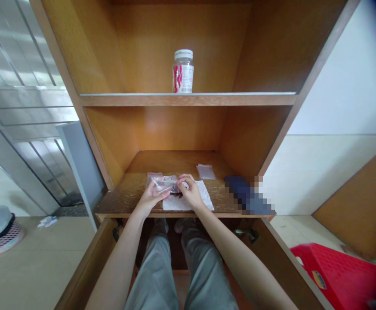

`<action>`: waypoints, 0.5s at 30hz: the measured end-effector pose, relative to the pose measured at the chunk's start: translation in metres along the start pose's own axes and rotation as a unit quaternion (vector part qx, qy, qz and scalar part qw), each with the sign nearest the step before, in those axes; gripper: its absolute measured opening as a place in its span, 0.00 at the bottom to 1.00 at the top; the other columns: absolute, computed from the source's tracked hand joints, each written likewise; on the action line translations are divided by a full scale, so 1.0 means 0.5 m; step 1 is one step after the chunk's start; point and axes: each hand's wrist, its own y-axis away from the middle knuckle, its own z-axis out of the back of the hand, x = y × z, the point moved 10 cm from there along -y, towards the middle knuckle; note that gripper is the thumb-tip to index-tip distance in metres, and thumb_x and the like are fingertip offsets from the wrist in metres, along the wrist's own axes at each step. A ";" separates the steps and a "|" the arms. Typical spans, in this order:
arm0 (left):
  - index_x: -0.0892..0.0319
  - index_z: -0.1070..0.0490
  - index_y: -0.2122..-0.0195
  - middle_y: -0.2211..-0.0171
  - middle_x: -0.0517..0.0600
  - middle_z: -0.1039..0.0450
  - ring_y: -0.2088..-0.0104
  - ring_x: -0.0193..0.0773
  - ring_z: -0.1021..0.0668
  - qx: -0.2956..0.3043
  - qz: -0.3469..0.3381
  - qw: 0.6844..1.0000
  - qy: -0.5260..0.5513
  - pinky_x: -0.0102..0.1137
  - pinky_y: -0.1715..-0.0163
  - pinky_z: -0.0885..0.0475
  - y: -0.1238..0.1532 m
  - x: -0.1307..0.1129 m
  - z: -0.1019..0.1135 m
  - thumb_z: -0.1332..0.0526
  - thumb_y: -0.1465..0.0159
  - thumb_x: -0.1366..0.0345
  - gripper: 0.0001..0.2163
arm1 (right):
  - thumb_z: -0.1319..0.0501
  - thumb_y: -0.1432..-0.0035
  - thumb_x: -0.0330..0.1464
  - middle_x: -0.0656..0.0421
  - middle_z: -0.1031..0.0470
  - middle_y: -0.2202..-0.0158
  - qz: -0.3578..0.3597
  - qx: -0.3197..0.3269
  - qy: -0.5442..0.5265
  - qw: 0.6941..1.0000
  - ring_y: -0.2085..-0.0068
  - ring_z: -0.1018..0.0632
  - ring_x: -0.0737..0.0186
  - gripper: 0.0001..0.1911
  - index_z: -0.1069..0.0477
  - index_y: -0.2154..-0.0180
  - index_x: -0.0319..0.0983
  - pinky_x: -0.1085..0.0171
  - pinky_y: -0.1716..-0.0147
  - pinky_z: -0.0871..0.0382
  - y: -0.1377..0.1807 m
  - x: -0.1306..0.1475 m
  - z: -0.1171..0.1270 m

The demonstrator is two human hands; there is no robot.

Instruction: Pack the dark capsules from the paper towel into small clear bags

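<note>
Between my two hands is a clear plastic zip bag (165, 183), held just above the cabinet's lower shelf. My left hand (152, 196) grips its left end, thumb along the near side. At the bag's right end the fingers of my right hand (189, 189) are pinched; small dark bits show near them, too small to name. Under the hands lies a white paper sheet (205, 196) with some dark pieces (177, 195) on it, partly hidden. Another clear zip bag (155, 175) lies behind my left hand. Farther back to the right rests a flat zip bag (206, 172).
A clear jar (183, 72) with a white lid stands on the upper shelf (188, 100). A dark blurred-out item (248, 193) lies at the right of the lower shelf. Open cabinet doors flank my legs. A red plastic stool-like object (339, 271) and a waste basket (5, 237) are on the floor.
</note>
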 end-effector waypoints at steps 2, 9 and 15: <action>0.56 0.41 0.50 0.62 0.52 0.27 0.70 0.37 0.23 -0.004 0.004 1.000 -0.013 0.32 0.67 0.29 0.000 0.001 0.003 0.35 0.50 0.65 0.26 | 0.45 0.49 0.35 0.56 0.35 0.64 0.004 -0.016 0.001 1.000 0.57 0.32 0.60 0.06 0.34 0.74 0.40 0.60 0.54 0.40 0.001 -0.002 0.006; 0.60 0.41 0.51 0.69 0.53 0.24 0.69 0.41 0.22 0.004 0.032 0.999 -0.036 0.37 0.62 0.30 0.000 0.019 0.013 0.37 0.48 0.61 0.25 | 0.48 0.46 0.37 0.55 0.36 0.62 0.017 -0.043 -0.004 0.999 0.58 0.32 0.61 0.08 0.36 0.73 0.40 0.62 0.59 0.37 0.001 0.002 0.016; 0.60 0.40 0.51 0.68 0.54 0.25 0.67 0.41 0.22 0.002 0.033 0.999 -0.018 0.37 0.63 0.30 0.001 0.015 0.010 0.38 0.47 0.61 0.23 | 0.50 0.44 0.41 0.53 0.35 0.60 -0.010 -0.042 -0.018 0.999 0.59 0.31 0.60 0.11 0.36 0.69 0.41 0.62 0.63 0.35 0.002 -0.007 0.015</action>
